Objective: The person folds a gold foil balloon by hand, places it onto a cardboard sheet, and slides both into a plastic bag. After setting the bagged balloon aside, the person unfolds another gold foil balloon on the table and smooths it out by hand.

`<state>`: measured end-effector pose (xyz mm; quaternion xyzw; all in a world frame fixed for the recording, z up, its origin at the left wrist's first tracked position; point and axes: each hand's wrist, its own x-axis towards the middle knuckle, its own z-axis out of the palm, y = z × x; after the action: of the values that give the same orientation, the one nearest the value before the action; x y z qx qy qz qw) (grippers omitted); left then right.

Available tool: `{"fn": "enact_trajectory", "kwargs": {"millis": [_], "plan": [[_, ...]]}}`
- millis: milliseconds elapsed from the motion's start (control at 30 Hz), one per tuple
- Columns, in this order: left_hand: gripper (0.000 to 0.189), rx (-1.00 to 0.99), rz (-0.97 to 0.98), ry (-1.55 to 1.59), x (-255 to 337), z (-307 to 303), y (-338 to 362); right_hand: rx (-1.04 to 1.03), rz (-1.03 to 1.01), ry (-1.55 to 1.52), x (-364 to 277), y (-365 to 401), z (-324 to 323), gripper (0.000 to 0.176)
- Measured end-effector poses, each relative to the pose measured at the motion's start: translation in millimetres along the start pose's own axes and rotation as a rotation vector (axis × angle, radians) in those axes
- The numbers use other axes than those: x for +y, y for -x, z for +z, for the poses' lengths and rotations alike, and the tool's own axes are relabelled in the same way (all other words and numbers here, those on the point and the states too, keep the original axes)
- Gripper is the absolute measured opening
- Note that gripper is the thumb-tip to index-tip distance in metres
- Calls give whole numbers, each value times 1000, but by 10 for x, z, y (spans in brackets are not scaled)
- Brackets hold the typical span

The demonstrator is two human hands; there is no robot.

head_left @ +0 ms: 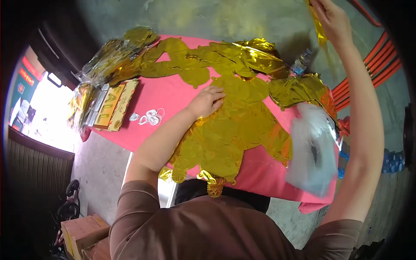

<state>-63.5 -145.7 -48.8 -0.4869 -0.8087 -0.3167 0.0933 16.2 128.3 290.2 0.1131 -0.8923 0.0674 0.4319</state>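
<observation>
My left hand (207,102) lies on a pile of flat, uninflated gold foil balloons (229,125), its fingers resting on the foil. Raised at the top right, my right hand (333,22) grips a hanging gold foil balloon (320,32), whose upper part leaves the frame. More gold foil balloons (195,56) spread along the far side of the pink-covered table (160,93). Near my left forearm lies a coil of white string (151,117). A folded gold foil piece (299,91) sits to the right of the pile.
Clear plastic bags (314,151) lie at the table's right end. A plastic bottle (302,61) stands at the far right edge. At the left are a printed box marked "FALL" (115,105) and wrapped foil packs (115,56). Cardboard boxes (84,234) sit on the floor.
</observation>
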Motion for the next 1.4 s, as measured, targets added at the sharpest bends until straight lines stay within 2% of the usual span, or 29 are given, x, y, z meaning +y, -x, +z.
{"fn": "enact_trajectory", "kwargs": {"millis": [67, 100, 167, 233, 300, 367, 433, 633, 700, 733, 800, 867, 933, 1000, 1033, 1100, 1233, 1400], "plan": [[31, -20, -1, -19, -2, 0, 1, 124, -337, 48, -130, 53, 137, 7], [31, -19, -8, -17, -7, 4, 9, 90, -370, 59, -281, 105, 140, 8], [32, -18, -14, 3, -19, 24, 6, 100, -468, 37, -285, 339, 321, 25], [32, -21, -19, 2, -34, 40, 6, -91, -573, 62, -718, 674, 265, 18], [32, -23, -28, 2, -60, 55, 1, -412, -540, 303, -1084, 1057, 281, 13], [32, -43, -5, -3, -83, 63, -9, -413, -585, 10, -1332, 1520, 422, 16], [31, -35, -8, -18, -34, 26, -14, -225, -797, -144, -1513, 1935, 461, 19], [30, -27, -21, -23, 37, -26, -5, -370, -761, -207, -1807, 2575, 245, 15], [30, -33, -26, -12, 43, -25, -11, -697, -582, -442, -1829, 2634, 162, 19], [30, -29, -27, -13, 45, -30, -12, -701, -578, -440, -1800, 2598, 142, 19], [30, -26, -28, -13, 40, -29, -12, -1002, -232, -915, -1672, 2427, 170, 28], [30, -17, -23, -17, 43, -30, -10, -1179, -93, -704, -1405, 2266, 397, 47], [29, -13, -24, -7, 55, -20, 0, -941, 76, -343, -1215, 2291, 755, 58], [29, -5, -21, -6, 46, -21, -20, -749, 70, -127, -1009, 2635, 1242, 72], [28, 4, -13, -5, 38, -3, -13, -743, 70, -130, -995, 2716, 1383, 72], [28, 10, -13, -11, 6, -4, -16, -825, 115, -78, -1044, 2744, 1568, 83], [25, 13, 18, -17, -34, 33, -5, -874, 160, -69, -930, 2627, 1763, 86], [24, -8, 22, -36, -82, 34, -13, -824, 50, -125, -947, 2598, 1842, 84]]}}
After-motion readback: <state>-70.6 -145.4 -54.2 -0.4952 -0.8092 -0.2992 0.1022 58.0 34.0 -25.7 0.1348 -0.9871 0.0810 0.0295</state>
